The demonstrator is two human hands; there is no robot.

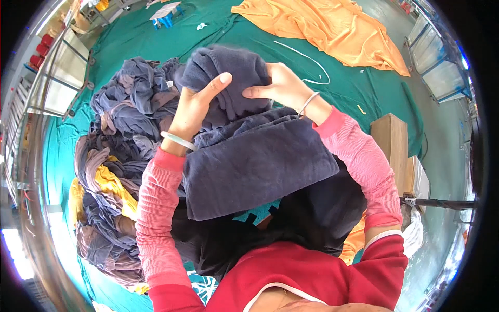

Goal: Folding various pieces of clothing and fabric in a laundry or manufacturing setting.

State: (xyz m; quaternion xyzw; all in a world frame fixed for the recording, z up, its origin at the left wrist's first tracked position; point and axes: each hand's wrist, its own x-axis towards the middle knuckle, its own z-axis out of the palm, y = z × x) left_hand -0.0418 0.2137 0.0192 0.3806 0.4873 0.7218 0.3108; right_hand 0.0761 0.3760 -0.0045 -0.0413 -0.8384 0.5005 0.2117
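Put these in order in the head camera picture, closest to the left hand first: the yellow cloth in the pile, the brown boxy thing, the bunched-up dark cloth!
1. Bunched-up dark cloth: closest, held in the left hand.
2. Yellow cloth: on the left, in the messy pile.
3. Brown boxy thing: farthest, over on the right side.

Green sheeting (125, 39) covers the floor. On it, at the far side, lies a crumpled orange cloth (322, 34), with a loose white cord (306, 54) nearby. A small blue-legged stool (166, 10) stands at far left. A wheeled, pale-panelled cart (67, 67) stands at left; a brown box (390, 148) stands at right, near a horizontal black bar (447, 204).
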